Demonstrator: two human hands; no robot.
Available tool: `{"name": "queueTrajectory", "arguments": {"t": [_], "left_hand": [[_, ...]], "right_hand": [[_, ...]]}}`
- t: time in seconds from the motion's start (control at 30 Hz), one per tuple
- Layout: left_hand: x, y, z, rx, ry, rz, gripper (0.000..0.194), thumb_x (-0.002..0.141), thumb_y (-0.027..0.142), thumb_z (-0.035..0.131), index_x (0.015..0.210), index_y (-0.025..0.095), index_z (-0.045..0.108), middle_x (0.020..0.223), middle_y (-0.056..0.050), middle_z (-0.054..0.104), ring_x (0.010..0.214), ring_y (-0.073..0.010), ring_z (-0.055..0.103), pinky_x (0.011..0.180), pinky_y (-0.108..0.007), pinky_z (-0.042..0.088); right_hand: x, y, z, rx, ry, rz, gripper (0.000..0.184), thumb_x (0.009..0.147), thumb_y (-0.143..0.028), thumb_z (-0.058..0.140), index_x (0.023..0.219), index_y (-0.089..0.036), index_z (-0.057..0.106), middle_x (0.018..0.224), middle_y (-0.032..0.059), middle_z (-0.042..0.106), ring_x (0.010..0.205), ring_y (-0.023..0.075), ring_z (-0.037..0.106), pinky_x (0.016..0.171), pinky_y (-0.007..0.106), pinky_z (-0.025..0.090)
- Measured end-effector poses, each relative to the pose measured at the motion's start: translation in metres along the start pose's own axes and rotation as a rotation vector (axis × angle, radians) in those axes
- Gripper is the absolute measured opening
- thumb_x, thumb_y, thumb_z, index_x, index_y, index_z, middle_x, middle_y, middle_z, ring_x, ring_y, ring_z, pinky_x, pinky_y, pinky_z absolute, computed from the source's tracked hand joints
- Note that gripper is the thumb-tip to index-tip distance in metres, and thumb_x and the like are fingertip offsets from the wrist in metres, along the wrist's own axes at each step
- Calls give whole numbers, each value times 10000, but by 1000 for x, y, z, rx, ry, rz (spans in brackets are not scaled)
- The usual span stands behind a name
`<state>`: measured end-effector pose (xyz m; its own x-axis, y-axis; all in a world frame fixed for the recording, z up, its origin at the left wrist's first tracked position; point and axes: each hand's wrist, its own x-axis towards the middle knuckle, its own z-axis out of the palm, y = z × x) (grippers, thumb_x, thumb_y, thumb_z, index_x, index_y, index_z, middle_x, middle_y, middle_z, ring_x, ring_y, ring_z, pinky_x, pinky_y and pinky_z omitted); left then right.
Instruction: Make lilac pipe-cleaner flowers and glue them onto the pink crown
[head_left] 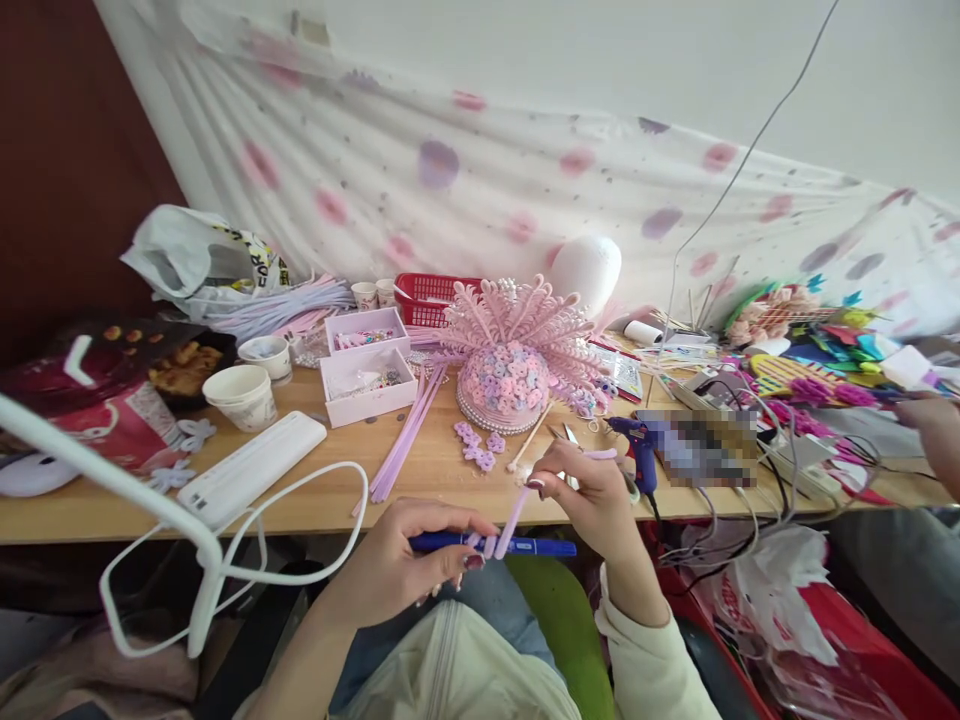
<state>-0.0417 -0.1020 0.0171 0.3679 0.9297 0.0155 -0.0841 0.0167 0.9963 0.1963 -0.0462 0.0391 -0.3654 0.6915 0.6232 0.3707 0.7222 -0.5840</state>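
Observation:
My left hand (409, 560) grips a blue pen (544, 547) that lies level above my lap, just off the table's front edge. Around the pen runs a lilac pipe cleaner (511, 525) in a few loops. Its free length rises to my right hand (589, 490), where thumb and fingers pinch it and the tail sticks out past them. Beyond my hands sit small lilac flower shapes (478, 446) on the table. Behind these stands a dome covered in pink and lilac flowers (502, 385), edged with beads and topped by pink feathery fronds (525, 310).
Lilac pipe cleaners (409, 435), white boxes of beads (369, 386), paper cups (240, 398) and a white power strip (255, 465) lie left. A blue glue gun (641, 450), cables and colourful craft pieces fill the right, where another person's hand (934, 430) shows. A white lamp arm (112, 470) crosses the left foreground.

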Motion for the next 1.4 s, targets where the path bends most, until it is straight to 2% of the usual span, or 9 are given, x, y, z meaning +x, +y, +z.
{"name": "queueTrajectory", "arguments": {"t": [0.17,0.3,0.43,0.63,0.83,1.0,1.17,1.27,1.4], "left_hand": [[8,-15,2,-154,275,22,372,813,407,749,1101,175,785,593,15,619,376,-58,420,373,-180,371],[19,-21,5,114,403,146,312,886,345,666,1141,211,786,733,-38,689,536,-125,561,474,-208,464],[16,-15,2,294,262,225,242,889,241,643,1049,254,825,874,-82,769,819,-214,690,749,-281,551],[-3,-3,-6,-89,-8,-17,248,794,397,775,926,201,850,602,-32,649,339,-48,394,335,-190,257],[13,-18,1,-362,356,6,423,712,488,836,1016,194,821,541,33,565,342,-31,391,335,-162,275],[22,-29,6,-88,545,69,342,779,410,779,1030,180,821,634,7,621,383,-47,414,377,-188,357],[8,-22,1,174,329,106,199,828,286,719,973,232,845,621,-16,647,395,-73,422,364,-192,325],[-2,-14,-3,58,147,37,169,790,300,759,907,223,854,609,-23,644,355,-58,404,335,-190,273],[-5,-10,-2,-227,264,-22,218,707,367,835,848,201,846,560,3,616,320,-24,366,339,-174,241]], "right_hand": [[-24,-4,24,-81,26,35,319,1036,-337,509,804,-195,675,628,5,627,581,159,582,568,267,448],[-35,-32,36,-151,-127,-57,230,1023,-211,519,847,-183,665,656,29,628,615,174,550,576,283,428],[-19,-45,20,-198,-152,-172,228,1009,-159,497,848,-170,658,655,43,623,604,180,516,582,302,414],[8,-14,-4,-78,-53,-120,292,1017,-342,543,804,-203,686,644,32,635,609,187,556,603,322,425],[-19,-10,34,-118,-41,-20,369,1051,-289,456,720,-200,594,621,20,590,606,168,547,575,278,403],[-31,-37,46,-280,-164,-101,326,1031,-178,457,727,-200,573,628,28,571,607,179,480,573,295,380],[-5,-42,16,-286,-140,-196,280,1016,-174,472,793,-195,640,633,34,588,611,190,490,591,315,396],[8,-27,-1,-228,-108,-172,277,1025,-246,499,809,-201,666,675,48,624,642,199,541,628,336,419],[1,-7,8,-88,-20,-90,344,1040,-335,484,779,-199,662,654,35,613,622,187,553,606,318,426]]}}
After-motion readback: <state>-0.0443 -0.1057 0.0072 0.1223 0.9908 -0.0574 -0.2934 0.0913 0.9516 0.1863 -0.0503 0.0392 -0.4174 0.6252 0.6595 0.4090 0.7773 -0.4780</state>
